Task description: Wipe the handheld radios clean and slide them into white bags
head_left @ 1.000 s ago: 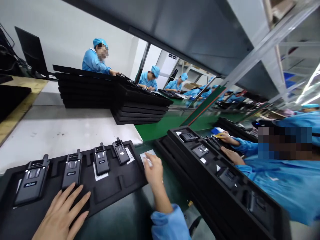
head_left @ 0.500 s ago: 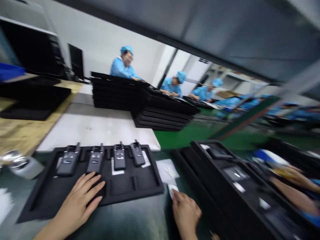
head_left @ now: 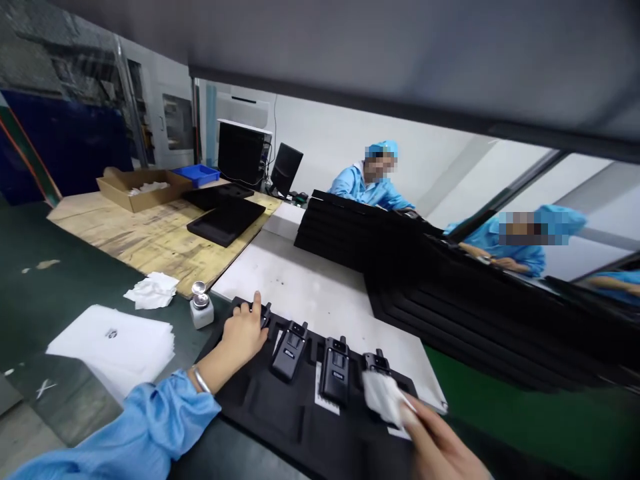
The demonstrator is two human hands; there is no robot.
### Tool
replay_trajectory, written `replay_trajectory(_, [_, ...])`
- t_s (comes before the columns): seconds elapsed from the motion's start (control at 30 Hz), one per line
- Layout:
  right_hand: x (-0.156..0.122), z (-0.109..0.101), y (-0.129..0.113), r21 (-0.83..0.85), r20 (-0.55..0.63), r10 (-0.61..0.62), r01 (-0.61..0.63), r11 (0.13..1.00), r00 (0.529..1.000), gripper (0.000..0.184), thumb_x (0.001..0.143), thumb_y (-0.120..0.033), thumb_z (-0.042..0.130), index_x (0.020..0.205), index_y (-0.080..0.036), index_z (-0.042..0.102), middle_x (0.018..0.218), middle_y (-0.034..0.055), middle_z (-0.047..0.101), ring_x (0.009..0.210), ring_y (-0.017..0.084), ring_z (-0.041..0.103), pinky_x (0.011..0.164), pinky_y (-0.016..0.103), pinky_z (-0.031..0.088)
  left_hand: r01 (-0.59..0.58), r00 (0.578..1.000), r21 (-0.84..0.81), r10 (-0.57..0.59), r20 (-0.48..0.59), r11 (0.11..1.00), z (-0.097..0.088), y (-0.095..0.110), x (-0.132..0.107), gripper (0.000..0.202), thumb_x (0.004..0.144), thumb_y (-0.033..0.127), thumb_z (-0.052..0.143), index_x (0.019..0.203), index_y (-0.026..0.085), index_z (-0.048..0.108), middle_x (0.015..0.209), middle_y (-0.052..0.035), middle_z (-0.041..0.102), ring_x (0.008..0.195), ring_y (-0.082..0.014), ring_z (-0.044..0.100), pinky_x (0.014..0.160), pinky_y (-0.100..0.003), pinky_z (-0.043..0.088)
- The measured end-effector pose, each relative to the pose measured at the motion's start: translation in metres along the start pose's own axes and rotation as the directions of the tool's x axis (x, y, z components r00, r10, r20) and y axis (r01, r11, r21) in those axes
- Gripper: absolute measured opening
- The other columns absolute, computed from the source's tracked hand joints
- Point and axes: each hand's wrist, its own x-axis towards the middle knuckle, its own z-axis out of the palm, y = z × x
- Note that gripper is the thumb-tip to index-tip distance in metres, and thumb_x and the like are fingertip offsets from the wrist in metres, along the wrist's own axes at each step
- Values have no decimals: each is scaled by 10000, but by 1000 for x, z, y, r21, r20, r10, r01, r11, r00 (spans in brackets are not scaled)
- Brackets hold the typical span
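A black foam tray holds a row of small black walkie-talkie-like handsets with stubby antennas. My left hand covers most of the leftmost handset, its fingers curled onto it and the index finger raised. Two handsets, one left of centre and one in the middle, lie face up beside white paper slips. Pinched in my right hand, a crumpled white wipe is over the lower part of the rightmost handset; whether it touches is unclear.
Left of the tray stand a pump bottle, a crumpled tissue and white sheets. Stacked black trays rise behind on the right. A cardboard box sits on the wooden board. Co-workers in blue work beyond.
The view has swung left. My left hand has gone from lying spread on the tray to the leftmost handset. My right hand has brought the white wipe from beside the tray over the rightmost handset.
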Motion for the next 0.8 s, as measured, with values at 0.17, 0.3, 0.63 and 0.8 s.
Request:
replay_trajectory(0.17, [-11, 101, -59, 524, 255, 68, -197, 829, 965, 384, 569, -464, 824, 832, -190, 758, 886, 107, 739, 884, 293, 670, 907, 512, 501, -108, 994, -629, 81, -72, 770, -5, -13, -29, 470, 910, 345, 551, 1345, 169, 524, 1210, -137, 612, 1110, -261, 570, 971, -421, 482])
replay_trajectory(0.3, [-45, 141, -69, 499, 392, -77, -142, 855, 917, 286, 698, -430, 769, 874, -205, 773, 920, 99, 723, 896, 266, 661, 865, 450, 524, 133, 973, -988, 181, 146, 83, -6, -9, -58, 466, 884, 391, 589, 1292, 165, 587, 1153, -127, 674, 1005, -229, 639, 916, -386, 516])
replay_trajectory(0.63, [-82, 173, -74, 288, 401, -546, 465, 837, 735, 244, 907, -355, 613, 1087, -243, 735, 1118, 93, 685, 1012, 241, 644, 886, 393, 530, 243, 962, -893, 214, 171, -377, -6, -37, -72, 588, 779, 198, 625, 1361, 185, 540, 1099, -100, 703, 1033, -230, 631, 949, -383, 459])
replay_trajectory(0.8, [-64, 214, -116, 251, 400, -743, 715, 652, 537, 213, 944, -293, 556, 1045, -244, 736, 940, 61, 695, 873, 212, 614, 771, 347, 514, 144, 989, -983, 3, 145, 110, 16, -71, -94, 515, 789, 86, 503, 1290, 168, 588, 1061, -77, 695, 918, -179, 641, 888, -338, 497])
